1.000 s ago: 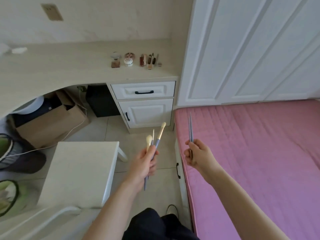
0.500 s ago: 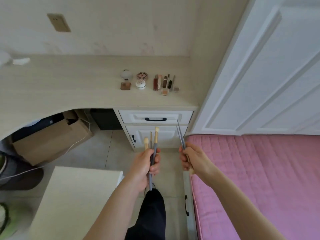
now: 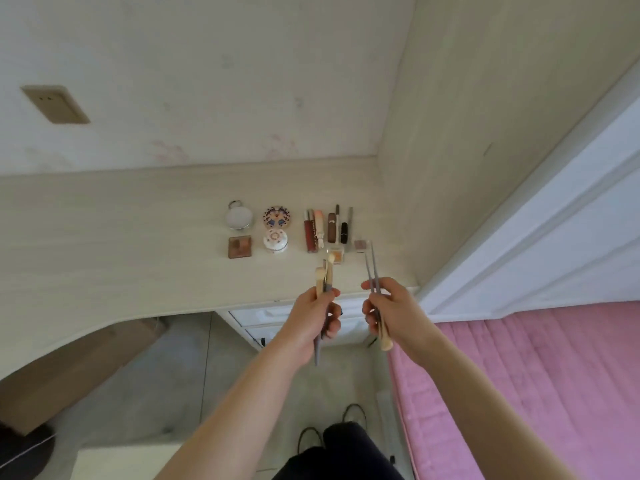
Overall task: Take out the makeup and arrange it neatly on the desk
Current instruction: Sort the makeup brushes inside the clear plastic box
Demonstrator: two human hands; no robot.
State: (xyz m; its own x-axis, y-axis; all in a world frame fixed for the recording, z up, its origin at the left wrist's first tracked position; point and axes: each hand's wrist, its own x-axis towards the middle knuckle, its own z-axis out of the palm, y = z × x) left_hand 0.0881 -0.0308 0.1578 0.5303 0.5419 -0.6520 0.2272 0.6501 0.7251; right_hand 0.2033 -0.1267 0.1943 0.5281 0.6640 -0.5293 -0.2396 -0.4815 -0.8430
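My left hand [image 3: 313,318] grips a bunch of makeup brushes [image 3: 325,277] with grey handles, cream bristle tips pointing up toward the desk. My right hand [image 3: 388,311] holds two thin grey-handled brushes [image 3: 370,268], handles up and a cream tip hanging below the palm. Both hands hover at the front edge of the pale wooden desk [image 3: 121,244]. On the desk lie a round mirror [image 3: 238,217], a patterned compact [image 3: 277,216], a white jar [image 3: 275,240], a brown square case [image 3: 239,247] and a row of lipsticks and tubes [image 3: 327,228].
White drawers [image 3: 249,317] sit under the desk below my hands. A pink mattress [image 3: 519,382] fills the right side beside a white wardrobe door [image 3: 554,216]. A cardboard box [image 3: 62,368] stands under the desk at left. A white stool [image 3: 117,462] is at bottom left.
I have come closer to the desk, and both hands with their brushes have risen to its front edge, just short of the laid-out makeup.
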